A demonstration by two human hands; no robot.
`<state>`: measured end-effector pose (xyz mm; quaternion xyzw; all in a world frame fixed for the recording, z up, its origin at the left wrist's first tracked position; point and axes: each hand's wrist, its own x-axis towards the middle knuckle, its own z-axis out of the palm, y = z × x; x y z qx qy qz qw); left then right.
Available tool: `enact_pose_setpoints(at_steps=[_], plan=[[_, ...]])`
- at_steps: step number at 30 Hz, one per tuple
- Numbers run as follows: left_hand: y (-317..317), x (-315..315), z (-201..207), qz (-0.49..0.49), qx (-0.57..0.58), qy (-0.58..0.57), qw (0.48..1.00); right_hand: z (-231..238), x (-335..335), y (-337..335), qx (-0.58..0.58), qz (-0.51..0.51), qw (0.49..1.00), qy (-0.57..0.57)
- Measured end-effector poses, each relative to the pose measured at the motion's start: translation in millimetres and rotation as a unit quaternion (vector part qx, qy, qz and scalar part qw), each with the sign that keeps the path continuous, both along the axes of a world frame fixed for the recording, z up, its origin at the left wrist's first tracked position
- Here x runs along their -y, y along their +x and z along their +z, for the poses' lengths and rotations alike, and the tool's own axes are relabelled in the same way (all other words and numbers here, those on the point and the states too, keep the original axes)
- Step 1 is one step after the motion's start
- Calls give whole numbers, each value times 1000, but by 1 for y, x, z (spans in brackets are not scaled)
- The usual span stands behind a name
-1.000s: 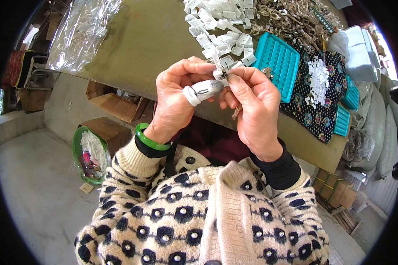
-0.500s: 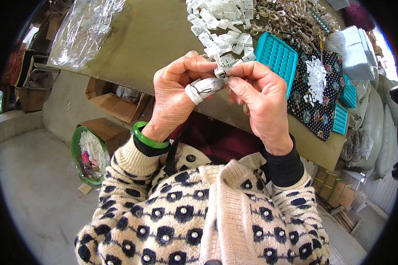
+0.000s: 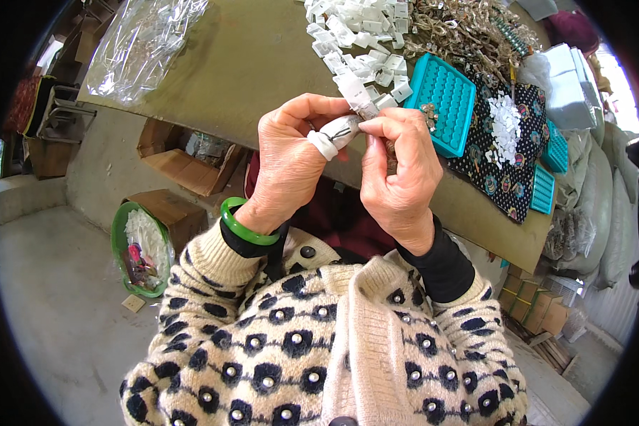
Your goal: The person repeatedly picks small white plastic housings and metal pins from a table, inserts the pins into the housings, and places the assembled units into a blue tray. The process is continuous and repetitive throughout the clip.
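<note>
My left hand (image 3: 289,153) is closed, pinching a small white plastic card (image 3: 353,91) at its lower end. A white finger cover (image 3: 334,136) with dark marks wraps one of its digits. Close against it, my right hand (image 3: 403,167) pinches with thumb and forefinger at the card's lower end; what lies between those fingertips is too small to make out. Small brownish, shiny pieces (image 3: 429,113) show beside the right knuckles, and more brown shows under the curled fingers. Beyond both hands lies a heap of white plastic cards (image 3: 383,67) on the table.
A teal ridged tray (image 3: 444,99) stands right of my hands, near tangled brownish strands (image 3: 468,32). White pieces (image 3: 504,128) lie on a patterned dark cloth (image 3: 486,174). Clear plastic bags (image 3: 145,50) cover the table's far left. A green basket (image 3: 124,255) stands on the floor.
The white card now stands up more visibly above my left fingers. My right hand has shifted left and slightly down, and brownish pieces now show beside its knuckles.
</note>
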<state>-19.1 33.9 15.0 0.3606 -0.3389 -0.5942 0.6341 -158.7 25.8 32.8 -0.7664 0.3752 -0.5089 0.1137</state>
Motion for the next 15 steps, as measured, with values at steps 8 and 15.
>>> enact_pose_setpoints(at_steps=[8, 15], plan=[[-2, 1, 5, -11, 26, 7, 1000, 3, 0, -6, 23, 38, 998, 33], [12, 0, 9, -37, -111, 31, 993, 3, -7, -7, 301, 158, 913, 225]])
